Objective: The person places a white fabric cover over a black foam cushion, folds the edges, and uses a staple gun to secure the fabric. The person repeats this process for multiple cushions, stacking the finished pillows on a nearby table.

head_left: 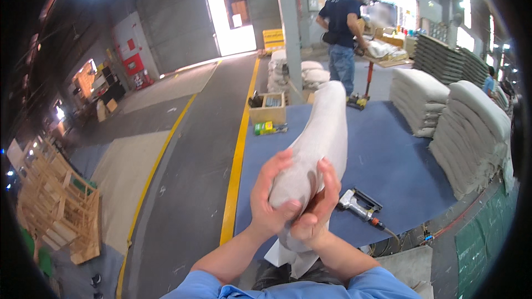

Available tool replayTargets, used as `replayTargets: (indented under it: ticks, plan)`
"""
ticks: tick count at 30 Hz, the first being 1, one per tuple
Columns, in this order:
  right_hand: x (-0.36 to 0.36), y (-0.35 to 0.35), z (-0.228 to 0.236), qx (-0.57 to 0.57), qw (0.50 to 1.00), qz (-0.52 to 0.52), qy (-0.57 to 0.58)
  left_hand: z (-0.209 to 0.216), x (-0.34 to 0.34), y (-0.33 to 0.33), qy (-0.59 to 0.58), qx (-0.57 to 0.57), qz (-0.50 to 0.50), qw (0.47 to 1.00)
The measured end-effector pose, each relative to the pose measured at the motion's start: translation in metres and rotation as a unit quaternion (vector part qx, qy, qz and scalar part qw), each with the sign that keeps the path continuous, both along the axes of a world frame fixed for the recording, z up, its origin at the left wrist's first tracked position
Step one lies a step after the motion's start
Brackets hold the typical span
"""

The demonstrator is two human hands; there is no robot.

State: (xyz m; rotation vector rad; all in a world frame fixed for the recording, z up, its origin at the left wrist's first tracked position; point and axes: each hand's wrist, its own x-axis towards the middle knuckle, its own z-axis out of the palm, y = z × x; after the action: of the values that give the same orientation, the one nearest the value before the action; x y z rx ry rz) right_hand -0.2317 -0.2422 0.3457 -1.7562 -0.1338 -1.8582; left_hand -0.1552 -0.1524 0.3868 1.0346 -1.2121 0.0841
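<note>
A long, curved padded piece in pale grey fabric (326,127) stretches away from me over the blue tabletop (388,158). Its near end is between my two hands. My left hand (270,196) wraps its left side, fingers on top and thumb toward the middle. From the right, my right hand (320,202) closes around the same end, the thumbs close together. Loose fabric (291,257) hangs below my wrists. To the right of the right hand, a pneumatic staple gun (357,205) lies on the table with its hose attached.
Stacks of pale padded pieces (471,133) line the table's right side. A wooden box (267,112) and a green-yellow packet (265,128) sit at its far left corner. Beyond, a person (342,33) stands at another bench. Wooden frames (61,199) are at left.
</note>
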Motion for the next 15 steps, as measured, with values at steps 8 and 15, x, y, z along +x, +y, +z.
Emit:
replayTargets:
  ticks: [8, 15]
  plan:
    - [-0.052, -0.153, 0.052, 0.324, 0.938, 0.118, 0.024, -0.031, -0.066, 0.067, -0.218, 0.116, -0.071, 0.966]
    - [-0.065, -0.221, 0.071, 0.343, 0.891, 0.251, 0.162, -0.127, -0.079, 0.144, 0.238, 0.075, 0.058, 0.967]
